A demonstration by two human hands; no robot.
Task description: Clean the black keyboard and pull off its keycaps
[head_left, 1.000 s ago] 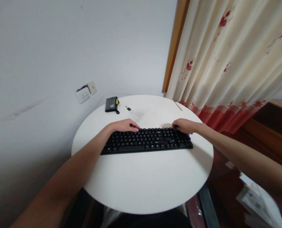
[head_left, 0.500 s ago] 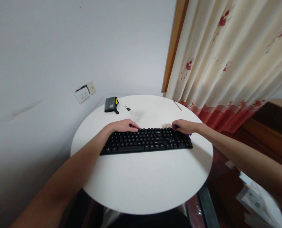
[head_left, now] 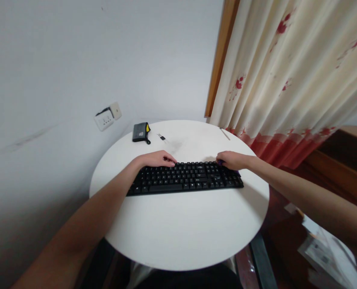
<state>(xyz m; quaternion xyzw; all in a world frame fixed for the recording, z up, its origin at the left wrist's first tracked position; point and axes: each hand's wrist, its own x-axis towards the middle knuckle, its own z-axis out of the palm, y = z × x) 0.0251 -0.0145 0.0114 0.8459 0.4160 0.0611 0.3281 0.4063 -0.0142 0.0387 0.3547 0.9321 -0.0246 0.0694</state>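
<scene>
A black keyboard [head_left: 178, 178] lies across the middle of the white round table. My left hand [head_left: 158, 159] rests at its back edge, left of the middle, with the fingers curled and the thumb against the edge; it grips the keyboard there. Over the number-pad end, my right hand [head_left: 230, 160] is closed on a purple cloth [head_left: 221, 162], mostly hidden under the palm. A bit of purple also shows below the wrist. The fingers of this hand touch the keyboard's back right part.
Toward the back left of the table [head_left: 178, 228] sit a grey pouch [head_left: 140, 132] with a yellow patch and a small black tag-like item [head_left: 162, 137]. A thin stick [head_left: 225, 134] lies at the back right. Wall sockets [head_left: 104, 119] and a curtain [head_left: 274, 88] stand behind.
My right hand has shifted very slightly left along the back of the keyboard, with the purple cloth in it. The left hand has stayed in place.
</scene>
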